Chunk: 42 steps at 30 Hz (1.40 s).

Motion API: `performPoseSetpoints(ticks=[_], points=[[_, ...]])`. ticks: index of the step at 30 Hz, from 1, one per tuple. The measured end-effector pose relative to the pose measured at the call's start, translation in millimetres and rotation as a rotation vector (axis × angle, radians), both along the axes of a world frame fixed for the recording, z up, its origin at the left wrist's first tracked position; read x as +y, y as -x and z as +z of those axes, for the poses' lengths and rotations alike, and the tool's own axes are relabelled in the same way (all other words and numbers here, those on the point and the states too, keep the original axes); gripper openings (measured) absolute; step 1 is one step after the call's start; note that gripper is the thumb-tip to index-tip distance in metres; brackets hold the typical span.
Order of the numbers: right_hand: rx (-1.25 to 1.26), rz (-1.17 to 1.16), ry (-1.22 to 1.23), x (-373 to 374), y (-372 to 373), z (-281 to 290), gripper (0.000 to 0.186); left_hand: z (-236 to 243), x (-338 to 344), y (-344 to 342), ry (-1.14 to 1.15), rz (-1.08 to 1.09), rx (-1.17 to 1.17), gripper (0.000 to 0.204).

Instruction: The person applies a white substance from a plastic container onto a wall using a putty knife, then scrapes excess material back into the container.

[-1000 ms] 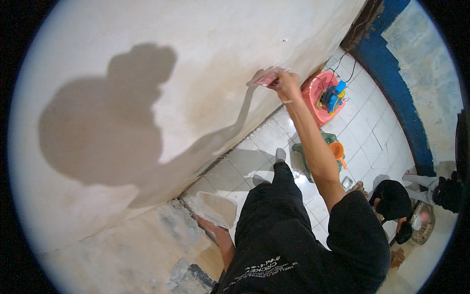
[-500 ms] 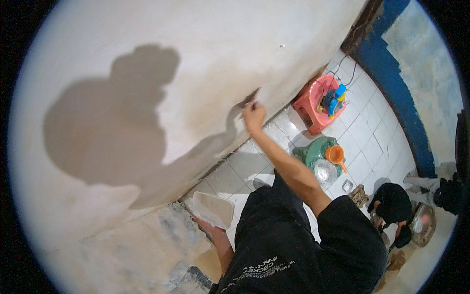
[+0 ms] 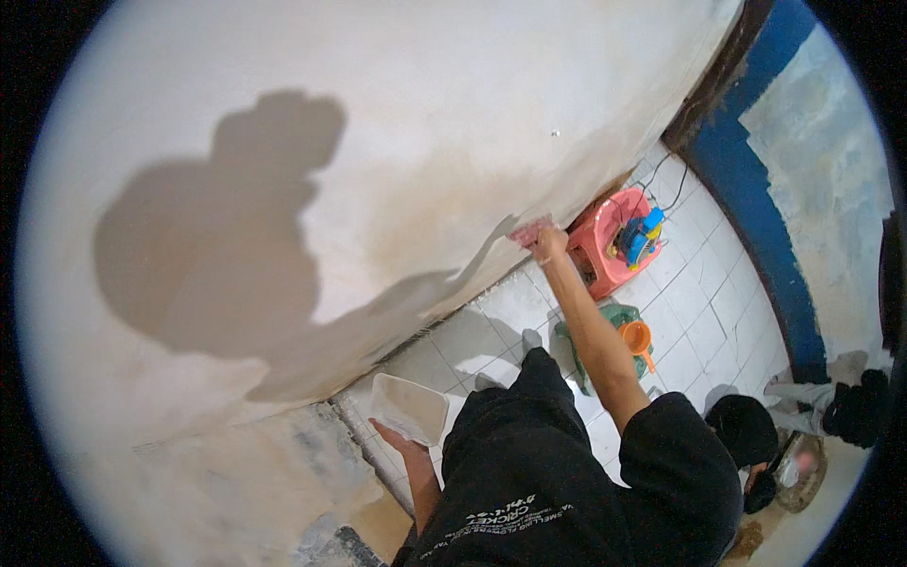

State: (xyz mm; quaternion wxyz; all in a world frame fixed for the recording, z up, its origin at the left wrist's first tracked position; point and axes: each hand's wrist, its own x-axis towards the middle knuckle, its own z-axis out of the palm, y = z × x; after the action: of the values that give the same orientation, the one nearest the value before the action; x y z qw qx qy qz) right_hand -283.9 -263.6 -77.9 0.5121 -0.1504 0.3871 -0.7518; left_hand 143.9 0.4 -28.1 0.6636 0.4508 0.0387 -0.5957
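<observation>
My left hand (image 3: 403,442) holds a white rectangular tub (image 3: 412,404) by its near edge, with some pale material inside. My right arm reaches out to the whitish wall (image 3: 416,113). In my right hand (image 3: 550,246) is a flat pinkish spreader (image 3: 530,231), smeared with white, held against or very close to the wall low down near the floor. The fingers close round its near end, so its grip is hidden. A brownish patch (image 3: 406,222) marks the wall left of the spreader.
Just beyond my right hand stands a pink plastic stool (image 3: 590,241) with a blue and yellow device (image 3: 640,236) on it, cables trailing. An orange dipper (image 3: 637,338) rests on a green container (image 3: 614,317) beside my forearm. Another person (image 3: 742,430) is at the right, near a round basin (image 3: 803,472).
My right hand has moved right and downward along the wall toward the pink stool. The spreader's pinkish face now shows. My left hand still holds the tub.
</observation>
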Motion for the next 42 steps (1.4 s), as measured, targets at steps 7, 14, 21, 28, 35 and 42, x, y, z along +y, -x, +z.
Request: performPoseSetpoints(ticks=[7, 14, 21, 28, 35, 42], points=[[0.052, 0.198, -0.068, -11, -19, 203, 0.013, 10, 2, -15, -0.014, 0.092, -0.081, 0.075], [-0.042, 0.252, -0.138, 85, -3, 259, 0.021, 17, 4, -2, 0.095, 0.074, -0.049, 0.070], [-0.070, 0.659, -0.140, 52, 14, 17, 0.022, 14, -4, 25, 0.156, 0.076, -0.108, 0.067], [0.005, 0.413, -0.145, 6, -91, 92, 0.020, 23, -8, 25, 0.148, 0.186, -0.010, 0.067], [-0.151, 0.294, -0.088, 102, -74, 204, 0.015, 3, 1, 27, 0.119, 0.213, -0.021, 0.066], [-0.071, 0.039, -0.058, 117, -26, 177, 0.016, -31, 8, 24, 0.164, 0.204, 0.009, 0.065]])
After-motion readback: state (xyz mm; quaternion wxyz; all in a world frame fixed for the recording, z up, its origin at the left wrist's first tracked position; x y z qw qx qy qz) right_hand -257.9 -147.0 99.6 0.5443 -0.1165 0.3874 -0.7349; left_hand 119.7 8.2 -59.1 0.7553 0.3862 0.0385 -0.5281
